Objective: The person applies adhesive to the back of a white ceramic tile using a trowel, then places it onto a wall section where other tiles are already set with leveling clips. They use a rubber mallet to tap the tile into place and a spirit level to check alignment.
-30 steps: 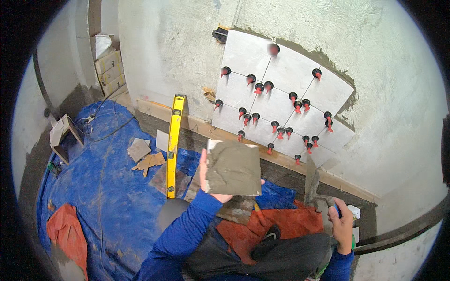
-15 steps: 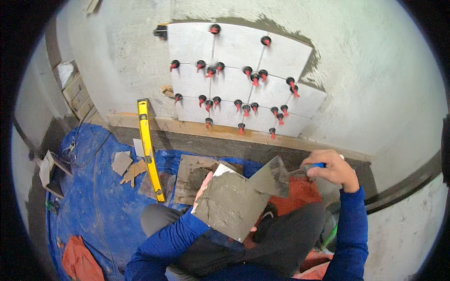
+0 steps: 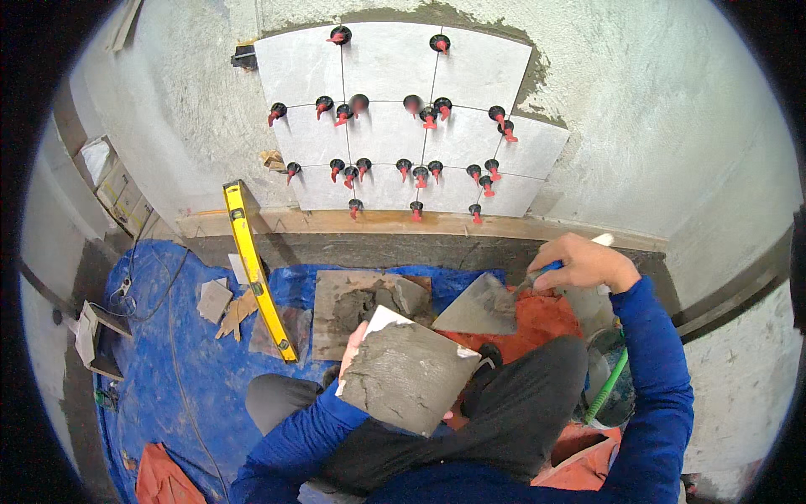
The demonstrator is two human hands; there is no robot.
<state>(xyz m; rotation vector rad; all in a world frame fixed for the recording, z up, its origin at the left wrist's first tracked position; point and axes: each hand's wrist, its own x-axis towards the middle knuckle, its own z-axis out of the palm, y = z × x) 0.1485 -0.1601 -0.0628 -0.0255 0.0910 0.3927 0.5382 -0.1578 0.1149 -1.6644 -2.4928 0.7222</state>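
Note:
A square tile rests in my left hand, its upper face spread with grey mortar and its far corner showing bare white. My left fingers wrap its left edge; fingertips show at the right edge. My right hand is closed round the handle of a trowel with a wide, smeared metal blade. The blade is held beyond the tile's right side, apart from it, near the right end of a mortar-smeared board. A heap of wet mortar lies on that board.
White tiles with red-and-black levelling clips cover part of the wall above a wooden batten. A yellow spirit level leans at the left. Blue sheeting covers the floor. A bucket with a green handle stands by my right knee.
The trowel blade has come away from the tile's edge toward the board. My right hand has moved forward with it. The view has shifted slightly, and the mortar on the tile looks different.

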